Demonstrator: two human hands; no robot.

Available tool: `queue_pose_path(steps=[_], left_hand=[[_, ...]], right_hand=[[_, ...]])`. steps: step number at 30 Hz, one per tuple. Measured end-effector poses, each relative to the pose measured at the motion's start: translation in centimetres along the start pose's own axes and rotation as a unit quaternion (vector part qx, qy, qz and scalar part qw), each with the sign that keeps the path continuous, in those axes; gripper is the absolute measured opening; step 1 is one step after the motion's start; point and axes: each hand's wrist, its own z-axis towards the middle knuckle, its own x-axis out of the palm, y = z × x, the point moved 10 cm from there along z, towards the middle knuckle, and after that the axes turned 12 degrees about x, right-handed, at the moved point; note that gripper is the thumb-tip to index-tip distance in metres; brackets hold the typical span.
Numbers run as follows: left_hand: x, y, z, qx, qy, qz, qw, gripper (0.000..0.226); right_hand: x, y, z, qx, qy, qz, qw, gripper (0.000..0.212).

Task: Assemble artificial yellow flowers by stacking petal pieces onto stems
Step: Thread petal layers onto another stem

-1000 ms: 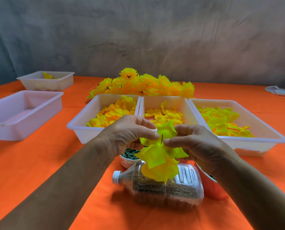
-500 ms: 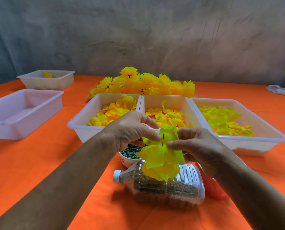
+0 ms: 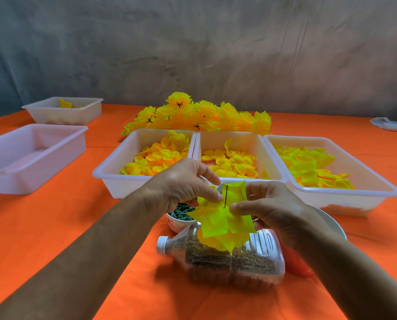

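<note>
**Q:** Five trays, is that right? What do they sit on?

**A:** Yes. An orange cloth-covered table [image 3: 54,227] fills the scene, backed by a mottled grey wall [image 3: 216,54]. Three white, rectangular, smooth plastic trays stand side by side at centre: the left tray [image 3: 114,179] and the middle tray [image 3: 257,144] hold small rounded yellow-orange petals, the right tray [image 3: 377,188] larger, squarish lime-yellow ones. Two more trays lie far left, one pinkish tray [image 3: 12,181] and a smaller far tray [image 3: 77,114]. Behind the centre trays lies a heap of finished flowers [image 3: 204,116], ruffled and yellow.

**Q:** And nearer?

**A:** A clear ribbed plastic bottle [image 3: 229,262] lies on its side with a white cap, filled with brown grainy matter. Just beyond it a small white bowl [image 3: 176,225] holds dark green pieces.

**Q:** The hands?

**A:** Above the bottle, the left hand [image 3: 181,185] and the right hand [image 3: 276,209] both pinch a stack of thin lime-yellow petal pieces [image 3: 220,225], thumb and forefinger closed on the fabric. A thin dark stem [image 3: 226,195] stands upright through the stack, between the fingertips.
</note>
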Motion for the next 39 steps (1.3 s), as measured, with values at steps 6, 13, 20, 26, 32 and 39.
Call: queue_pose_path(steps=[6, 13, 20, 26, 32, 39], left_hand=[[0.1, -0.1, 0.1, 0.017, 0.003, 0.009, 1.000, 0.028], [0.9, 0.0, 0.0, 0.038, 0.011, 0.045, 0.998, 0.031], [0.6, 0.3, 0.1, 0.042, -0.002, 0.069, 0.997, 0.033], [0.7, 1.6, 0.1, 0.038, 0.010, 0.043, 0.998, 0.028], [-0.8, -1.1, -1.0, 0.152, -0.080, 0.116, 0.978, 0.032], [0.9, -2.9, -2.5, 0.241, -0.012, 0.123, 0.962, 0.016]], right_hand=[[0.2, 0.3, 0.0, -0.006, 0.005, -0.004, 1.000, 0.012], [0.9, 0.6, -0.3, -0.033, 0.037, 0.015, 0.999, 0.021], [0.7, 0.5, -0.2, -0.053, 0.019, -0.023, 0.998, 0.018], [0.3, -0.2, -0.2, -0.052, 0.008, 0.005, 0.999, 0.042], [0.1, -0.4, -0.2, -0.050, -0.001, -0.013, 0.999, 0.039], [-0.1, -0.3, 0.0, -0.053, -0.011, -0.032, 0.998, 0.033]])
